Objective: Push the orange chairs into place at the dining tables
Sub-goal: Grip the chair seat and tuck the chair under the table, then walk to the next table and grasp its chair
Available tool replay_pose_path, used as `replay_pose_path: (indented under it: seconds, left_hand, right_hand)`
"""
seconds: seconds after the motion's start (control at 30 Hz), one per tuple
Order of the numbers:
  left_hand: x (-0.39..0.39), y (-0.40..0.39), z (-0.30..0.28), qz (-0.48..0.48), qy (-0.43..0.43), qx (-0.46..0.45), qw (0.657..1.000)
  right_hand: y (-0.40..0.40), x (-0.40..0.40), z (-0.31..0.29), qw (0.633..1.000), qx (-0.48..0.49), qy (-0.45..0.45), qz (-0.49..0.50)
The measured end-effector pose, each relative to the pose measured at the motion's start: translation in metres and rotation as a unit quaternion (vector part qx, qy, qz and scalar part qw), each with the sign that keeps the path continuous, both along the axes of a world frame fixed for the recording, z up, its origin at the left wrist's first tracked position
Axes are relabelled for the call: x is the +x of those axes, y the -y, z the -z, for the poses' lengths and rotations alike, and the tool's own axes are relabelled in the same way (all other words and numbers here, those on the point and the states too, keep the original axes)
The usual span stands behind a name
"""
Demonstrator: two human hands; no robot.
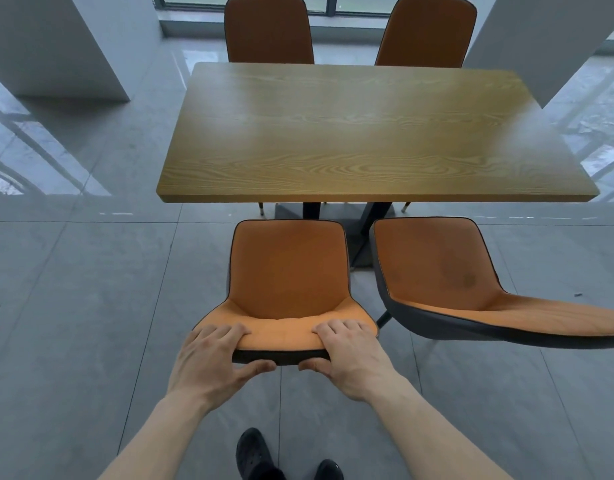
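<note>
Both hands, left and right, clamp the chair back; the worktop edge lies straight ahead, probably square-on.

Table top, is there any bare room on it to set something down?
The whole wooden table top shows bare. The crowding is below its near edge: the held chair and the neighbouring chair sit almost side by side.

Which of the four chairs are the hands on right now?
The near-left chair: left hand and right hand grip its backrest top. The near-right chair and both far chairs stand untouched.
</note>
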State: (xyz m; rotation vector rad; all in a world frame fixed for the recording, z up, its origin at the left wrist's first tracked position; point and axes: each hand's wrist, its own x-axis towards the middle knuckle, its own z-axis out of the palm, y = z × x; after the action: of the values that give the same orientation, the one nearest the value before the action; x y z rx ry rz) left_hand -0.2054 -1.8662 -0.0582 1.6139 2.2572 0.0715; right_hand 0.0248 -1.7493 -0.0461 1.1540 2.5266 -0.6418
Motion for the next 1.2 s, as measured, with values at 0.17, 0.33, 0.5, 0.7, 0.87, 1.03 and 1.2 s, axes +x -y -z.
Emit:
replay_pose_path:
  seconds: [0.17, 0.33, 0.5, 0.7, 0.87, 1.03, 1.2]
  left_hand:
    - [-0.01, -0.011, 0.006, 0.033, 0.007, -0.023, 0.999]
    - [-0.014, -0.011, 0.006, 0.039, -0.005, -0.035, 0.999]
    - [-0.008, -0.006, 0.005, 0.02, 0.001, -0.041, 0.999]
    - [-0.009, -0.006, -0.007, 0.023, 0.028, -0.068, 0.997]
    - [-0.051, -0.01, -0.026, 0.048, 0.066, -0.084, 0.993]
    - [-0.169, -0.008, -0.055, 0.007, 0.056, -0.035, 0.998]
    - [-0.313, 0.009, -0.103, -0.048, 0.036, -0.002, 0.998]
  right_hand:
    - [-0.001, -0.004, 0.0, 1.0, 0.019, -0.002, 0.017]
    - [-0.004, -0.009, -0.002, 1.0, -0.007, 0.005, 0.021]
    - [0.002, -0.007, -0.003, 0.999, -0.008, -0.002, 0.037]
    - [0.006, -0.012, -0.012, 0.998, -0.033, 0.016, 0.049]
    - [0.003, -0.059, -0.035, 0.996, -0.036, 0.043, 0.064]
    - [-0.002, -0.172, -0.065, 0.998, -0.024, 0.039, 0.043]
    - [-0.005, -0.324, -0.102, 1.0, -0.001, -0.009, -0.006]
